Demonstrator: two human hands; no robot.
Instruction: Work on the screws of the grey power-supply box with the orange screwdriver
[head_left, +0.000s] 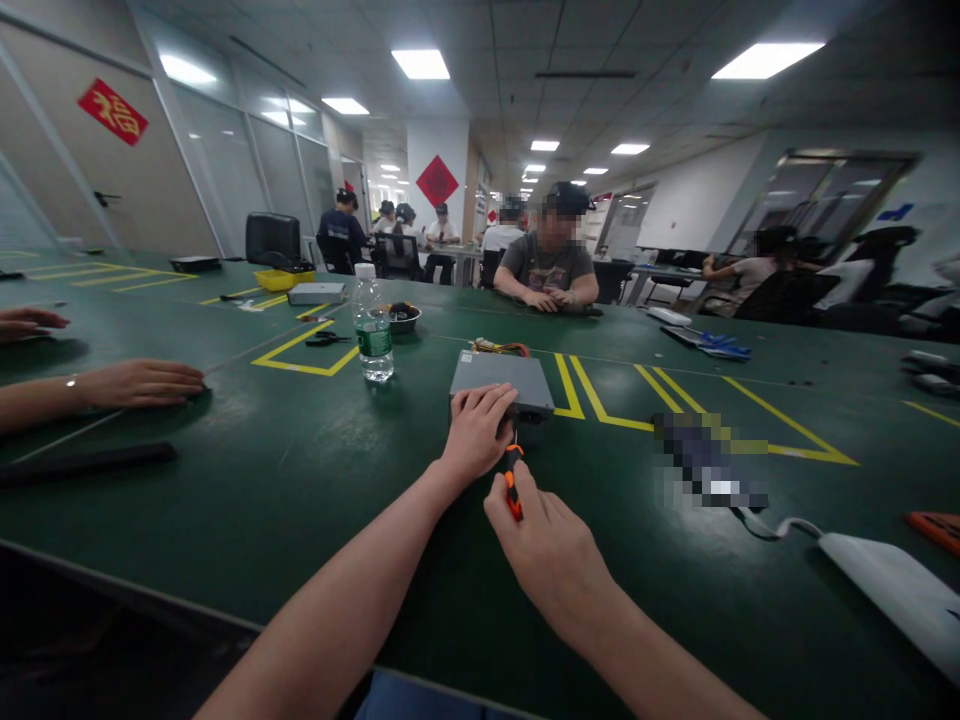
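A red sign (pixel 112 112) reads 福; the green label (pixel 375 343) on the bottle (pixel 367 293) is illegible. On the counter (pixel 247 480), the left hand (pixel 477 428) lies over the grey box (pixel 517 374); whether its grip clamps, I cannot tell. The right hand (pixel 559 548) has its grip closed round an orange-and-black screwdriver (pixel 513 484): apparently screw work at the near side, calling next for steady, straight turning.
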